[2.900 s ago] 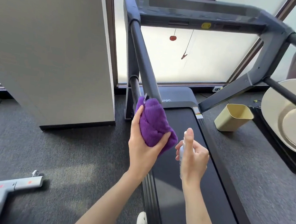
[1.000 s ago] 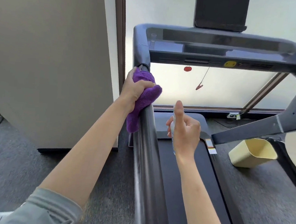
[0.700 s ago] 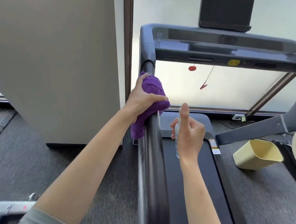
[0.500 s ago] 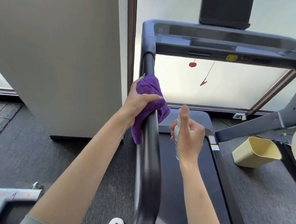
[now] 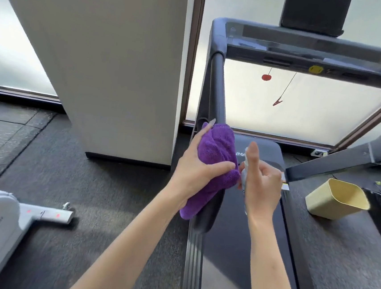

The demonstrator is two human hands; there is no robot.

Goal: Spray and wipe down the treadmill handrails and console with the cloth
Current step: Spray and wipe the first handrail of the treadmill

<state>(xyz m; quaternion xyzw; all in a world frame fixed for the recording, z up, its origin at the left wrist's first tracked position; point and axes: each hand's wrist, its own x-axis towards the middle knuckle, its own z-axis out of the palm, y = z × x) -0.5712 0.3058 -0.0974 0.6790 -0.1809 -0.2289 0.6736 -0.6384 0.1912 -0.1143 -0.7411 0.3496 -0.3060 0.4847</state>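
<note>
Head view: the left hand [image 5: 196,168] wraps a fluffy purple microfibre cloth [image 5: 216,160] around the lower, near stretch of the treadmill's dark tubular left handrail [image 5: 215,88]. The thumb is pressed across the cloth's front and the fingers reach over its far side, so the cloth is clamped to the rail just above the rail's near end. The right hand [image 5: 260,183] is just beside it, over the black running belt [image 5: 232,253]. Its fingers are curled round a small slim spray bottle [image 5: 243,172], with the forefinger raised straight up near the nozzle. The bottle is mostly hidden by the hand.

The grey console bar [image 5: 310,51] spans the far end of the treadmill, with a dark panel above it and a yellow button on its underside. The right handrail is barely in view at the right edge. A pale yellow plastic bin [image 5: 337,200] sits on the dark floor beside the belt's right edge.

The step in hand looks like wiping the left handrail, close to its near end. The console and right handrail seem yet to be done. Next, the bottle needs aiming at one of those and the cloth carried over to it.
</note>
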